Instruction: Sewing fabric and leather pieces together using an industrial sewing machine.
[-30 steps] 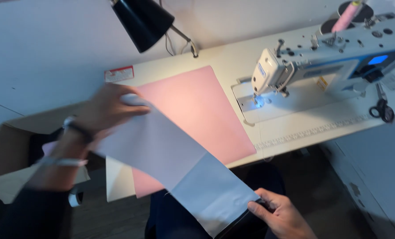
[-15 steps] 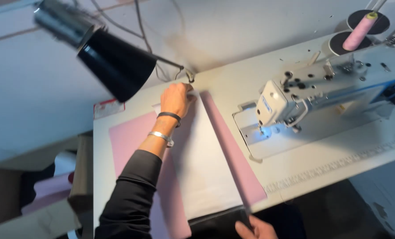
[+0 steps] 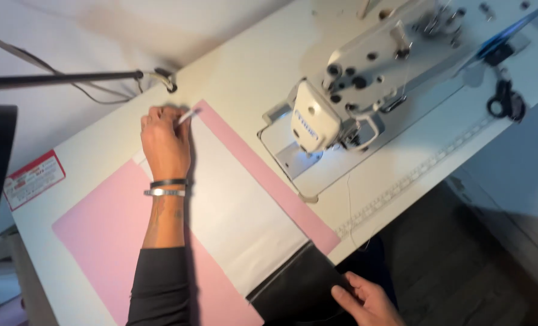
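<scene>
we see a long white fabric strip (image 3: 232, 199) lying flat along a pink sheet (image 3: 100, 223) on the sewing table, running from the far left corner toward the near edge. its far end sits under our left hand (image 3: 165, 142), fingers pinching the corner. its near end joins a black fabric piece (image 3: 299, 290) hanging off the table edge, held by our right hand (image 3: 365, 299).

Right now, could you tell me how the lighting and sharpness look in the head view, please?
Head view: the sewing machine is lit brightly at its needle area and slightly smeared by motion blur; the left hand casts a soft shadow on the white fabric; the right hand sits in dimmer light at the table edge.
</scene>
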